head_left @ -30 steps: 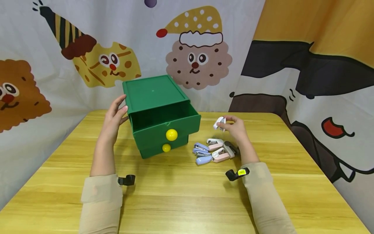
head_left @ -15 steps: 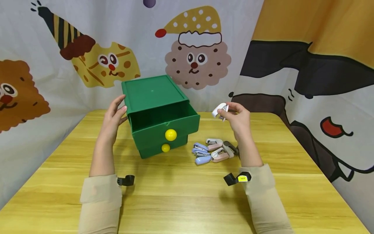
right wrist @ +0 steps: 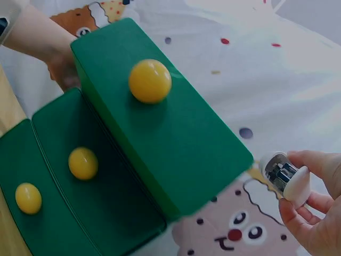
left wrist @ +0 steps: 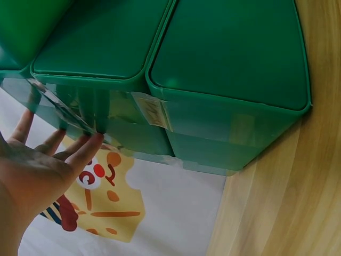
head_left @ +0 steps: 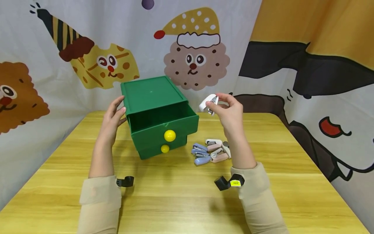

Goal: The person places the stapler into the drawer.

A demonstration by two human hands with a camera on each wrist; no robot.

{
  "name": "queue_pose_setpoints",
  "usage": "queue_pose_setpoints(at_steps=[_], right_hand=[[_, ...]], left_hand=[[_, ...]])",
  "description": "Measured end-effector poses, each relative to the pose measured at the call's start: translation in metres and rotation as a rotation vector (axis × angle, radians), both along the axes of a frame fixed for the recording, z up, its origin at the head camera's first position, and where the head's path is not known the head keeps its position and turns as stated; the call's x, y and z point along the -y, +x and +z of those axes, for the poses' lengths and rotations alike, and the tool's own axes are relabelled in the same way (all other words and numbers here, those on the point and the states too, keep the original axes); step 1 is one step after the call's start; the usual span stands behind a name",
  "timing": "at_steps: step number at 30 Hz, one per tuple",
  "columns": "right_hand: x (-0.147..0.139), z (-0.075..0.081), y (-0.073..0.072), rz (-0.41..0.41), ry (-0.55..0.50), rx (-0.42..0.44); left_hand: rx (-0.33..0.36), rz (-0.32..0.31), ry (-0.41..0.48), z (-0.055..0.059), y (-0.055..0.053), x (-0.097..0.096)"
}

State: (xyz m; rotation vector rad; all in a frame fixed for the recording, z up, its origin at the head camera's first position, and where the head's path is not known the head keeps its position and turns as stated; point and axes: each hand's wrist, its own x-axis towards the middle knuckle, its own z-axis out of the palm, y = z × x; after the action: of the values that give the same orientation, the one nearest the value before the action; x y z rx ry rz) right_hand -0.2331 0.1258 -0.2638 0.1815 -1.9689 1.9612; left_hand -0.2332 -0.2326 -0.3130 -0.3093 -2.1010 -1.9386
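My right hand point(head_left: 232, 113) pinches a small white stapler point(head_left: 208, 103) between thumb and fingers, raised over the table to the right of a green drawer box point(head_left: 153, 94). In the right wrist view the metal inside of the stapler point(right wrist: 282, 173) faces the camera. The box's top drawer point(head_left: 181, 125) is pulled out, and the part of its inside that shows holds nothing. My left hand point(head_left: 109, 120) touches the box's left side, its fingers extended along the wall. Clear tape point(left wrist: 152, 109) runs over that wall in the left wrist view.
Several small staplers point(head_left: 214, 155) in blue, pink and white lie on the wooden table point(head_left: 175, 195) right of the box, partly behind my right forearm. Lower drawers with yellow knobs point(right wrist: 82, 162) are pushed in. A printed cloth point(head_left: 146, 39) hangs behind the table.
My right hand has lifted the white stapler and then brought it left, closer to the pulled-out drawer. The left hand stays against the box.
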Motion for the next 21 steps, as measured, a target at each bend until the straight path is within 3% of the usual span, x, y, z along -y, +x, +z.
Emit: queue_pose_setpoints(at_steps=[11, 21], right_hand=[[0.043, 0.011, 0.005, 0.05, 0.148, -0.051], [0.056, 0.006, 0.005, 0.069, 0.234, -0.106]], left_hand=[[-0.007, 0.003, -0.009, 0.0, 0.001, 0.0], [-0.011, 0.003, -0.006, 0.0, 0.001, 0.0]])
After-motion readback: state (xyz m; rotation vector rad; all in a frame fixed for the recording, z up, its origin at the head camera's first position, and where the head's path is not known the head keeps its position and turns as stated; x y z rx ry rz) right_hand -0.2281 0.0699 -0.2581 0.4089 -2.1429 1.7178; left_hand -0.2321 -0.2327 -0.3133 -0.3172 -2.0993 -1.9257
